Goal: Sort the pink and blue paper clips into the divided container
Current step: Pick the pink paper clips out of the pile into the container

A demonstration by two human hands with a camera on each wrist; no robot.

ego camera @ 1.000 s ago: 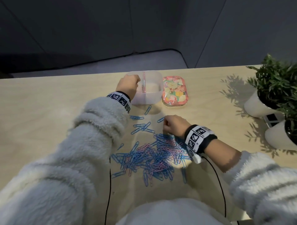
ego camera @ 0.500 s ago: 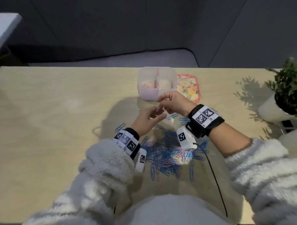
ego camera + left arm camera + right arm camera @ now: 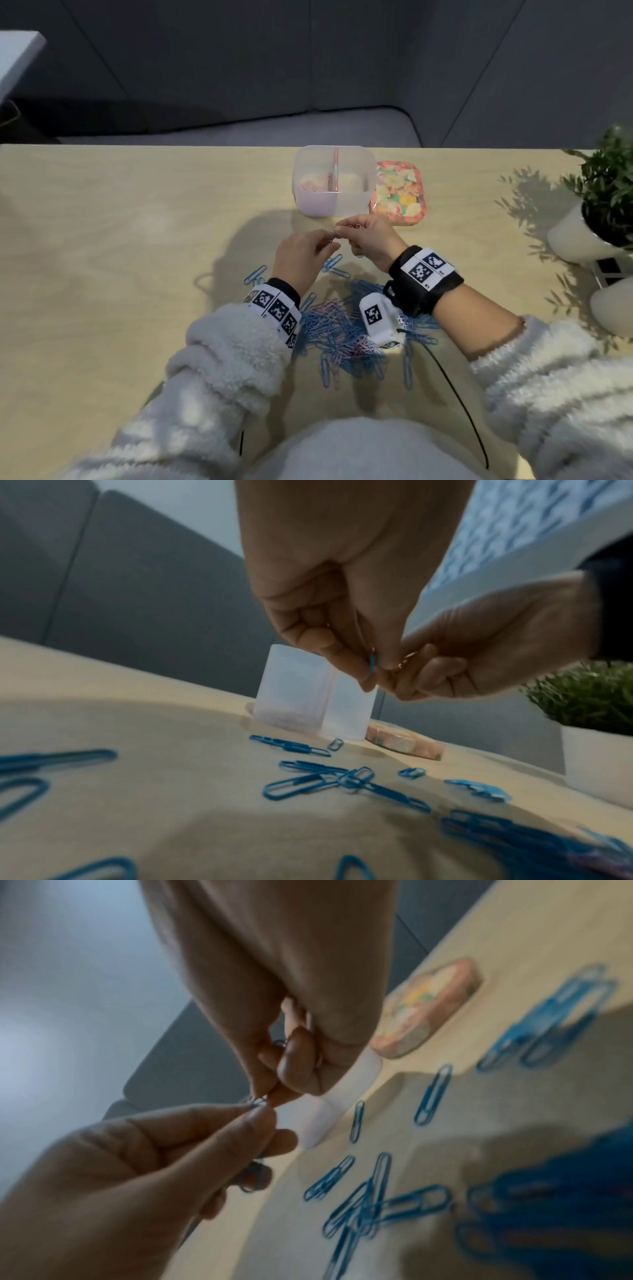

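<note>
Here both hands' fingers [image 3: 346, 664] pinch a blue paper clip [image 3: 372, 662].

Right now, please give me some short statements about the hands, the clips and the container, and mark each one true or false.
1. Both hands meet above the table, in front of the divided container. True.
2. The left hand pinches a blue paper clip. True.
3. The floral lid covers the container. False: it lies on the table at the container's right side, and the container is open.
4. The right hand rests flat on the pile of clips. False: it is raised, fingers curled, pinching clips by the left fingertips.
5. The potted plant stands left of the container. False: it stands far to the right.
</note>
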